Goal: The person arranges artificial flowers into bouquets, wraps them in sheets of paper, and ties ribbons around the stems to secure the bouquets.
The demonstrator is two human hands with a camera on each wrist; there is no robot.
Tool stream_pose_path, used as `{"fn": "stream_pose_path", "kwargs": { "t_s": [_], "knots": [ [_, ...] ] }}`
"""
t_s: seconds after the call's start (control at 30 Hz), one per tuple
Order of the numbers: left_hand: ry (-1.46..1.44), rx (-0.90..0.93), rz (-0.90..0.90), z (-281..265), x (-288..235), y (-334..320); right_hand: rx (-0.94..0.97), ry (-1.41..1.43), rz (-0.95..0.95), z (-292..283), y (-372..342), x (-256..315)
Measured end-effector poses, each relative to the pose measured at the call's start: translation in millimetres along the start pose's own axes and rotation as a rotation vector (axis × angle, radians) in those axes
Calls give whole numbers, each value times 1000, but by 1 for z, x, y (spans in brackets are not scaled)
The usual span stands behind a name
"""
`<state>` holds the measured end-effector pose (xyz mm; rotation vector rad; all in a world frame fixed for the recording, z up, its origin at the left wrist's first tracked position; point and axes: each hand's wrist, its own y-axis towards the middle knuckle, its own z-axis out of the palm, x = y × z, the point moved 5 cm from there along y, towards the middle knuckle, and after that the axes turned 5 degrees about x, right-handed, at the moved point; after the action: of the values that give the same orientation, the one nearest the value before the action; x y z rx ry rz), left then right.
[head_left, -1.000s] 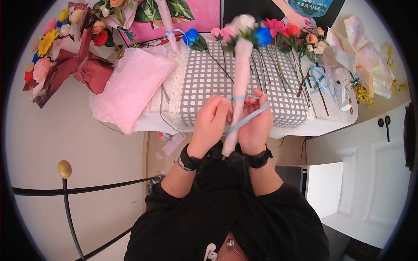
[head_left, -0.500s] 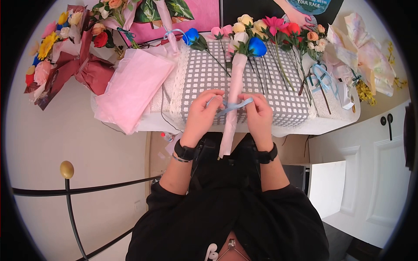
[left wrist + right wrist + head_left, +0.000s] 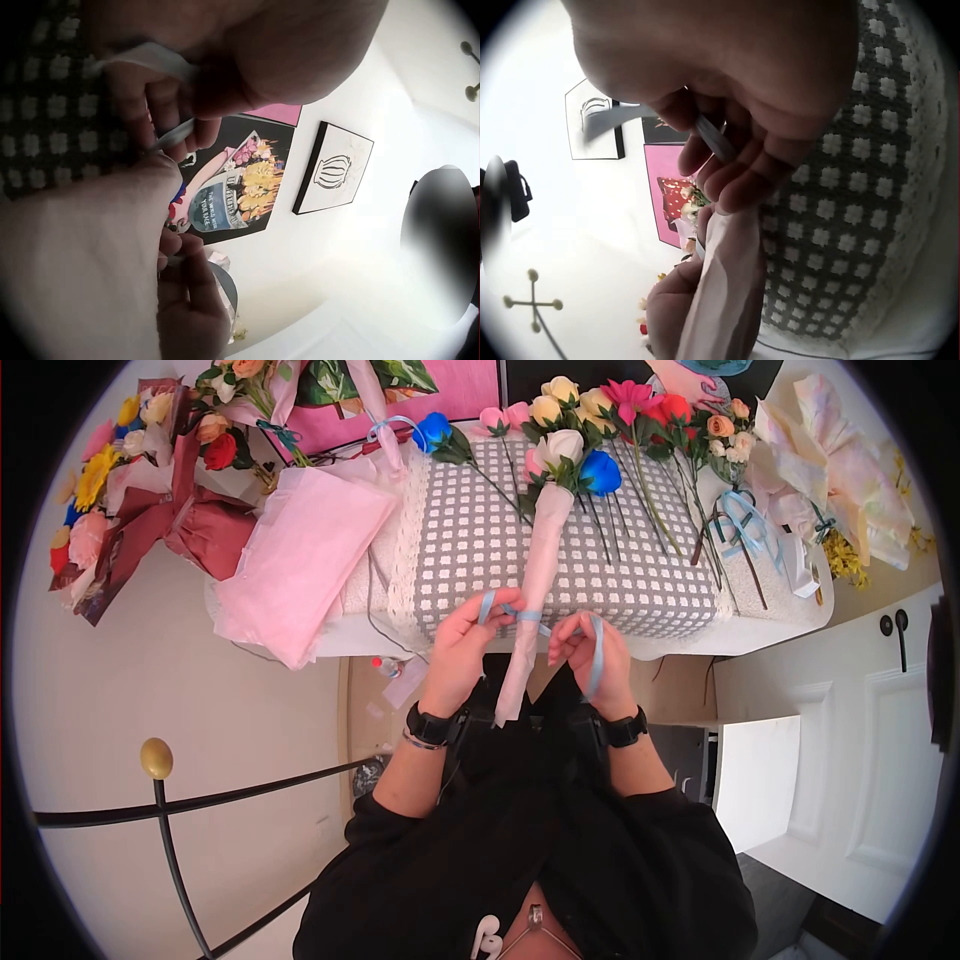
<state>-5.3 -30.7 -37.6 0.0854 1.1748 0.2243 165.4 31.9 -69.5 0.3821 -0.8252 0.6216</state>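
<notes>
A stem wrapped in pale pink paper (image 3: 541,555) stands tilted over the table's front edge, its lower end toward the person's lap. A white rose (image 3: 562,448) and a blue rose (image 3: 600,472) show at its top. Light blue ribbon (image 3: 527,616) passes round the paper at mid-length. On one side the left hand (image 3: 460,660) pinches the ribbon, a loop of it rising over the fingers. The right hand (image 3: 598,665) pinches the other length, and its tail (image 3: 597,650) hangs over that hand. In the right wrist view, ribbon (image 3: 714,139) runs between the right thumb and fingers.
A grey-and-white checked cloth (image 3: 460,550) covers the table's middle, with several loose artificial flowers along its back. Folded pink paper (image 3: 305,560) lies at left beside a dark red wrapped bouquet (image 3: 200,510). Pale wrapping paper (image 3: 830,490) and more blue ribbon (image 3: 745,525) are at right.
The ribbon went from a wide loop to crossing in front of the stem, and now lies close round it. Both hands moved apart to either side, and the stem's lower end shifted left.
</notes>
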Motion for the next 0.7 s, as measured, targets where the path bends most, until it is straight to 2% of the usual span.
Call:
{"fn": "stream_pose_path", "kwargs": {
  "t_s": [0.03,0.17,0.27,0.37,0.43,0.53,0.7],
  "knots": [
    [106,-1,-1,0,1,-1,14,1,2,-1,0,-1],
    [137,-9,-29,2,3,-3,-43,-52,12,-3,1,-2],
    [78,-58,-28,-5,11,-4,-52,-27,-49,-11,2,-4],
    [3,-101,-72,-11,21,-3,-47,41,-1,-11,3,-5],
    [-232,-146,4,-7,22,-3,-54,38,-2,-13,4,-6],
    [-239,-199,52,-3,25,-6,-59,34,-9,-16,2,-8],
    [-13,-235,20,0,21,-9,-27,15,-24,-23,-3,-5]
  ]
}}
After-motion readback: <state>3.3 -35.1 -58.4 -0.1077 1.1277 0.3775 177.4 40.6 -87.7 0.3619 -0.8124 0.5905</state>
